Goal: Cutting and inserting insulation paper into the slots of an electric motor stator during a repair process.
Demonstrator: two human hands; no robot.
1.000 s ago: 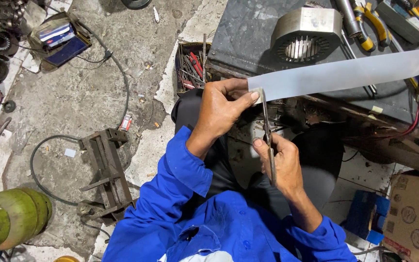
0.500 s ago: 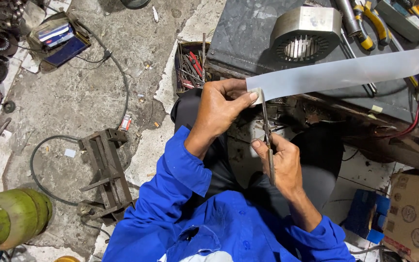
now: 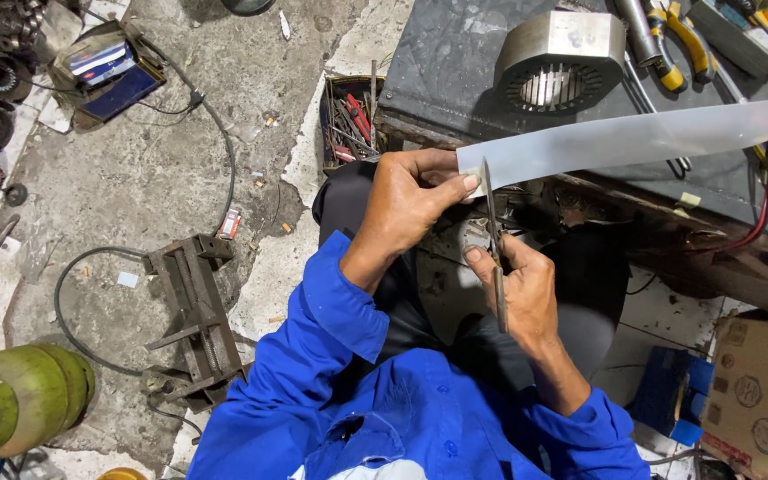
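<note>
The near end of a long pale strip (image 3: 633,138) is pinched by the left hand (image 3: 406,200); its length runs toward 2 o'clock. Scissors (image 3: 493,240), gripped by the right hand (image 3: 522,293), are set across it at the left fingertips.

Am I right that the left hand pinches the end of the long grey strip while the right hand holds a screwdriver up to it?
Not quite. In the head view the right hand holds a pair of scissors, not a screwdriver, with the blades at the strip's end. The rest stands: the left hand pinches the end of the long grey strip.
</note>
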